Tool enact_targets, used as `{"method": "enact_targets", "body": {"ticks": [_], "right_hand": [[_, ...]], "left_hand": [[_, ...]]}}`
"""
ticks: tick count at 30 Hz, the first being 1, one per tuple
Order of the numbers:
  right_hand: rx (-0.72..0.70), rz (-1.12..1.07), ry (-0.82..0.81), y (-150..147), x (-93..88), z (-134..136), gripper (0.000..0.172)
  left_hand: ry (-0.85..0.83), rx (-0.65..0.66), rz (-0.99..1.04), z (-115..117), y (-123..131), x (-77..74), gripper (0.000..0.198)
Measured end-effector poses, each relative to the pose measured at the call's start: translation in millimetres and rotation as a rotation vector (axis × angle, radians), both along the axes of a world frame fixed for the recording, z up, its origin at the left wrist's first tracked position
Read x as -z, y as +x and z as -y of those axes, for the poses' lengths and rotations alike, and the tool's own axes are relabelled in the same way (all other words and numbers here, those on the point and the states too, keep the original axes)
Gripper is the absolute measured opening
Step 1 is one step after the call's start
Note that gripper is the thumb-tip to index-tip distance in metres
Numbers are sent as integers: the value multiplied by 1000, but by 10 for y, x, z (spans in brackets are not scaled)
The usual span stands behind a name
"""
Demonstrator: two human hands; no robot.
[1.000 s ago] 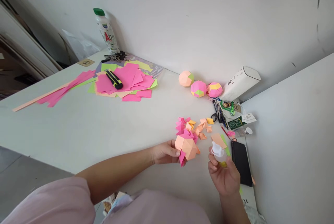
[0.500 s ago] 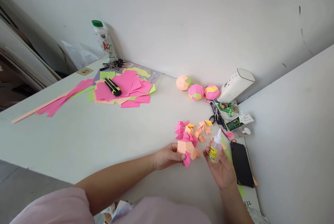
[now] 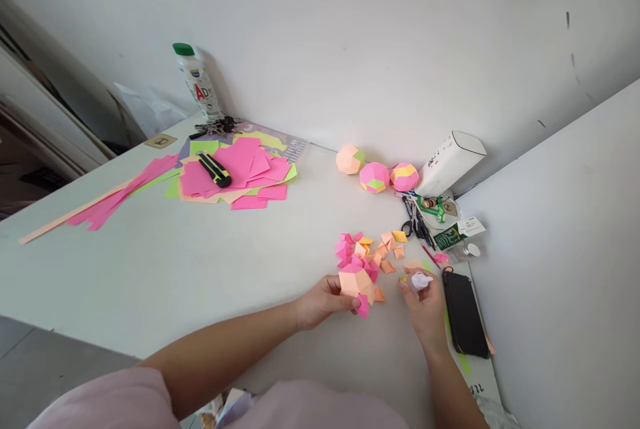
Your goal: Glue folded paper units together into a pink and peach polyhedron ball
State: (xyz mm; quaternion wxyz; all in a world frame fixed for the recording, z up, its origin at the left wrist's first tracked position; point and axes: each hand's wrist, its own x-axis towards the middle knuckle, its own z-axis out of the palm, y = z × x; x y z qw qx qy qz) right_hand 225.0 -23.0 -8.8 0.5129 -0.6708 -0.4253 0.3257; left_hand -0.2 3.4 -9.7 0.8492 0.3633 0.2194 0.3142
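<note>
My left hand is closed on a half-built orange and pink paper ball, held just above the white table. My right hand is closed on a small glue bottle, lowered to the table beside a black phone. Only the bottle's pale top shows past my fingers. Several small folded pink and orange paper pieces lie just beyond both hands.
Three finished paper balls sit by the wall next to a white box. Scissors and small clutter fill the right corner. Pink and green paper sheets with a yellow-black cutter, keys and a tall bottle lie at the back left.
My right hand has tipped the glue bottle from upright and lowered it to the table near the phone. My left hand and the paper ball stayed almost still.
</note>
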Motion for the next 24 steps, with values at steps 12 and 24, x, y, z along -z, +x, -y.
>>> {"method": "enact_targets", "body": {"ticks": [12,24], "right_hand": [[142,382,240,-103,-159,82,56],[-336,41,26,-334,-283,303,18]], "left_hand": [[59,-17,-67,11,-22,-23,20],[49,-66,-56,25,-13,-2,20]]}}
